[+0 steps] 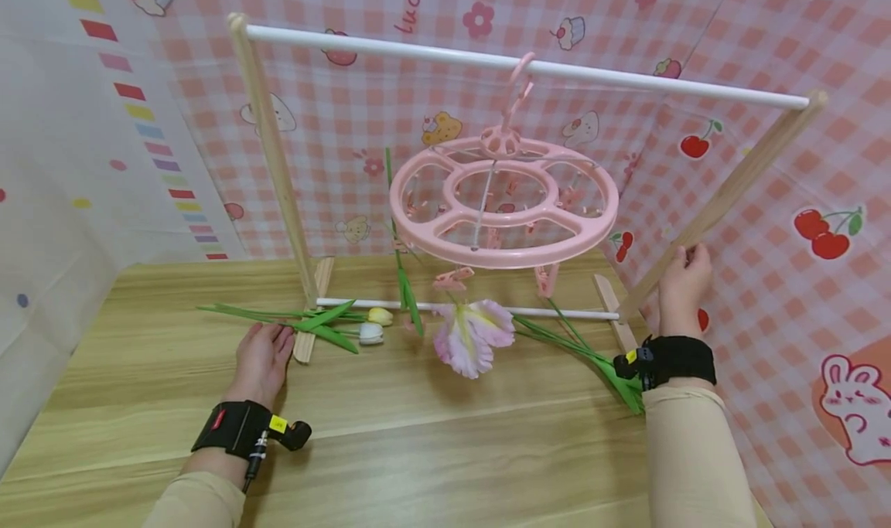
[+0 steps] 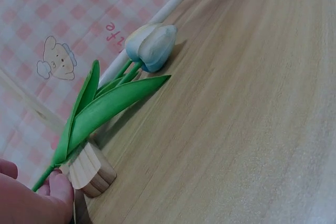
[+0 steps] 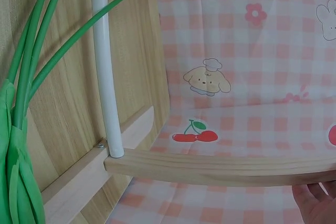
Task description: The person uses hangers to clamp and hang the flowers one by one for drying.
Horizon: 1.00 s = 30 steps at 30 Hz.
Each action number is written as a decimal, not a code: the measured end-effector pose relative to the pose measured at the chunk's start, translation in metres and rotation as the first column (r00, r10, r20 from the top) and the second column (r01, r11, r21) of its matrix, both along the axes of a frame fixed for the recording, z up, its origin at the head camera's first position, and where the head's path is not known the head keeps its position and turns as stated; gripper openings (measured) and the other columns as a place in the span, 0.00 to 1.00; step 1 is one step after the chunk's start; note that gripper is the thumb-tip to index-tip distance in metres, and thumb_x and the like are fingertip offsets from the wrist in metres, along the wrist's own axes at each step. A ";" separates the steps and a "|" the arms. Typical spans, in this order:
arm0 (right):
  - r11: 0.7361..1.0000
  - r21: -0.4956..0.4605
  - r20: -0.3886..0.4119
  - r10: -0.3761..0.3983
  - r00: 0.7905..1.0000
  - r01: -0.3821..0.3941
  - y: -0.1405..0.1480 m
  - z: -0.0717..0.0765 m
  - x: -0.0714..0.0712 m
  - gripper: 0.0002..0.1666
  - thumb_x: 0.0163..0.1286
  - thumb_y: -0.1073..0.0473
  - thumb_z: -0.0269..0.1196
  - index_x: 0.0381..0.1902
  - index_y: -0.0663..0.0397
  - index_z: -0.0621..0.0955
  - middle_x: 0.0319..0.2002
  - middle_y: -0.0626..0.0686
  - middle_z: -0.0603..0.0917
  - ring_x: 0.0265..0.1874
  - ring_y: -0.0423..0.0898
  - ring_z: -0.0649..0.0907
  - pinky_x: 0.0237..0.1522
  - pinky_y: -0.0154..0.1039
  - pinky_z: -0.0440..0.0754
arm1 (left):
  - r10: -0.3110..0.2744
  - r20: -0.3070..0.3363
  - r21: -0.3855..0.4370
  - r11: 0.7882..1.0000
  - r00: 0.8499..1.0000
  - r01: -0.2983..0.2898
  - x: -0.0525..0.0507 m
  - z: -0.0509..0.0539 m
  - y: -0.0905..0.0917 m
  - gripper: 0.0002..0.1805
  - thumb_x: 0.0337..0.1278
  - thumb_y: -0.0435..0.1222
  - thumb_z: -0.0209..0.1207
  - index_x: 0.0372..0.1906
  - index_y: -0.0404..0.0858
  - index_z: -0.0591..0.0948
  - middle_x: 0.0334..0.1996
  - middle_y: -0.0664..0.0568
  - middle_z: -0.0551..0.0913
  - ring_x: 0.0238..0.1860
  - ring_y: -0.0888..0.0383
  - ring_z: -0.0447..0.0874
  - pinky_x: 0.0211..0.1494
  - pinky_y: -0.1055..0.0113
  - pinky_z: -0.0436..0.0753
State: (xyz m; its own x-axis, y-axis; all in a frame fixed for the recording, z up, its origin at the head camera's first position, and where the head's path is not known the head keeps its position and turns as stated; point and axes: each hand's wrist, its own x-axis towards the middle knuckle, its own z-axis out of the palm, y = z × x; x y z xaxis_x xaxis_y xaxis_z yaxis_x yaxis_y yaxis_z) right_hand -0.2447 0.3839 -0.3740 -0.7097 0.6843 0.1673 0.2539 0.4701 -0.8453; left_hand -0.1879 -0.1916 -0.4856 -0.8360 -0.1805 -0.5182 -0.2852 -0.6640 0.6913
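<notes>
The left hand (image 1: 261, 358) pinches the green stem of a white tulip (image 1: 371, 333) between thumb and finger, beside the left foot (image 1: 303, 348) of a wooden rack; the tulip's pale head (image 2: 152, 48) points away from the fingers. A yellow tulip (image 1: 379, 316) lies just behind. At the rack's right post (image 1: 724, 172), the right hand (image 1: 685, 288) touches the outer side, fingertips (image 3: 310, 195) against the post's edge (image 3: 226, 169). A pink round clip hanger (image 1: 501, 259) hangs from the white top bar (image 1: 418, 52).
A pink-purple flower (image 1: 473, 338) hangs head down below the hanger, near a clip (image 1: 454, 279). A long green stem with leaves (image 1: 411, 300) is upright at the hanger's left. Green-leaved stems (image 1: 592, 352) lie by the right foot (image 1: 614, 311). Checked cloth (image 1: 780, 296) stands close behind and right.
</notes>
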 end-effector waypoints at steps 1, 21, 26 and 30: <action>1.000 -0.002 0.002 0.000 1.000 0.000 0.000 0.000 0.000 0.25 0.77 0.48 0.39 0.63 0.54 0.68 0.57 0.55 0.74 0.53 0.45 0.74 0.51 0.37 0.75 | 0.002 -0.002 -0.004 1.000 1.000 -0.002 0.000 0.000 0.000 0.37 0.73 0.35 0.36 0.73 0.50 0.28 0.75 0.50 0.45 0.73 0.59 0.49 0.74 0.70 0.57; 1.000 -0.023 0.025 0.014 1.000 -0.014 0.003 0.002 0.001 0.27 0.76 0.47 0.39 0.66 0.50 0.67 0.62 0.56 0.73 0.58 0.49 0.74 0.60 0.42 0.76 | 0.271 -0.150 0.032 0.962 0.951 -0.269 0.003 0.009 -0.002 0.10 0.66 0.40 0.53 0.43 0.38 0.69 0.34 0.52 0.77 0.39 0.61 0.82 0.49 0.71 0.83; 1.000 0.005 0.026 0.012 1.000 -0.012 0.004 0.001 0.001 0.27 0.76 0.47 0.39 0.65 0.53 0.68 0.61 0.57 0.74 0.56 0.50 0.75 0.57 0.41 0.77 | 0.295 -0.190 -0.001 0.954 0.936 -0.301 0.003 0.013 0.001 0.08 0.66 0.38 0.52 0.42 0.37 0.68 0.37 0.51 0.75 0.35 0.62 0.82 0.44 0.72 0.85; 1.000 0.018 0.025 0.009 1.000 -0.010 0.004 0.001 0.000 0.27 0.76 0.47 0.40 0.65 0.53 0.68 0.61 0.57 0.74 0.56 0.50 0.75 0.56 0.41 0.77 | 0.305 -0.214 -0.053 0.945 0.928 -0.322 0.004 0.017 0.003 0.08 0.67 0.38 0.51 0.43 0.38 0.68 0.41 0.49 0.70 0.40 0.59 0.80 0.44 0.72 0.84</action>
State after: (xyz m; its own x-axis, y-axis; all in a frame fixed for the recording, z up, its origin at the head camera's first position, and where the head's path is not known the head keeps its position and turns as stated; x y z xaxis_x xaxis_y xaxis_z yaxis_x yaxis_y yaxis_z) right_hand -0.2445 0.3875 -0.3727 -0.7202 0.6745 0.1621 0.2701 0.4879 -0.8301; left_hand -0.1842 -0.1890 -0.4690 -0.8141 -0.4865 -0.3171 0.0781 -0.6328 0.7704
